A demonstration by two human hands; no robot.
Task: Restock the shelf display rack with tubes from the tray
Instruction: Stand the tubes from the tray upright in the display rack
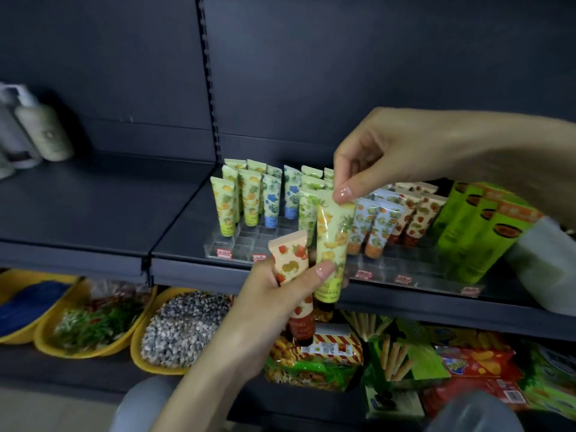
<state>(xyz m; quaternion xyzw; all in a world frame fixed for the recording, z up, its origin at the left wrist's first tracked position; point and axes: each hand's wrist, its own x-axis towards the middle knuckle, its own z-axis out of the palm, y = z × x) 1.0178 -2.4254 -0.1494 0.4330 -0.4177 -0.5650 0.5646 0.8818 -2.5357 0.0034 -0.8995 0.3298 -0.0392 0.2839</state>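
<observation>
yellow pineapple tube [332,244], one, pinched at its crimped top by the right hand [389,157]; left hand [280,297] grips its base plus one strawberry tube [290,263], before the clear rack [232,243].

The display rack [230,241] sits on the shelf [93,213] with stocked tubes [249,198] upright in it, cartons [467,232] just beside it at 3 o'clock and bottles [40,135] well apart at 9 o'clock. Before it the left hand [280,297] grips a left tube [288,260] and a right tube [332,241] side by side, the right hand [374,157] pinching the right tube's top. Below the shelf, baskets [138,357] lie at 8 o'clock and snack packets [311,366] at 5 o'clock.
</observation>
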